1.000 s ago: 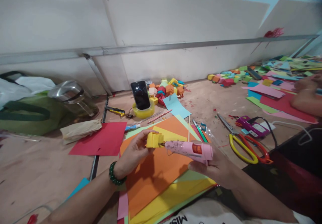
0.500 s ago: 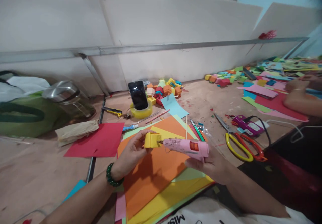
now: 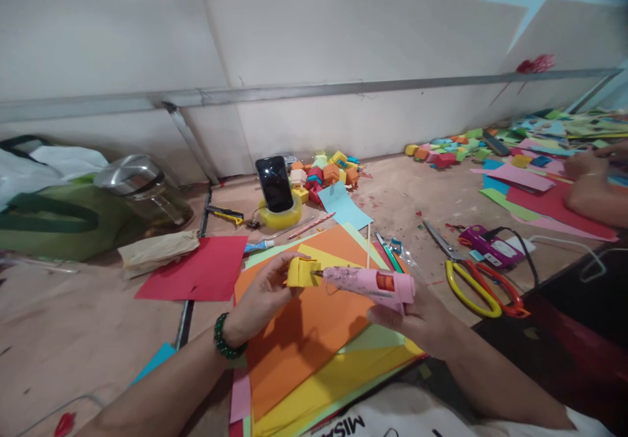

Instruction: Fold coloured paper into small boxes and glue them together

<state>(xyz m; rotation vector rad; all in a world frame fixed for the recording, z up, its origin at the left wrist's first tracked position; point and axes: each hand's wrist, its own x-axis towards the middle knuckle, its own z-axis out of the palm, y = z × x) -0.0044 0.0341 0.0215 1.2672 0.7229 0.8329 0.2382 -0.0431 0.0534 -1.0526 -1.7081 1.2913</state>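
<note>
Between the fingers of my left hand (image 3: 267,290) is a small yellow folded-paper box (image 3: 301,272), held above the stacked sheets. My right hand (image 3: 419,319) is wrapped round a pink hot glue gun (image 3: 370,283), which lies level and points left. Its metal nozzle touches or nearly touches the right side of the box. Below both hands lies an orange paper sheet (image 3: 304,339), on top of yellow and green ones. The grip of the glue gun is hidden by my right hand.
Behind the sheets stands a phone (image 3: 275,184) against a tape roll (image 3: 280,218), beside several paper cubes (image 3: 331,174). Scissors (image 3: 473,290) and a purple power device (image 3: 490,247) lie at right. A lidded jar (image 3: 142,192) stands left. Another person's hand (image 3: 596,192) is at far right.
The view has shifted slightly, so everything appears a little farther right. My hands keep the same hold, with the nozzle still at the yellow box.
</note>
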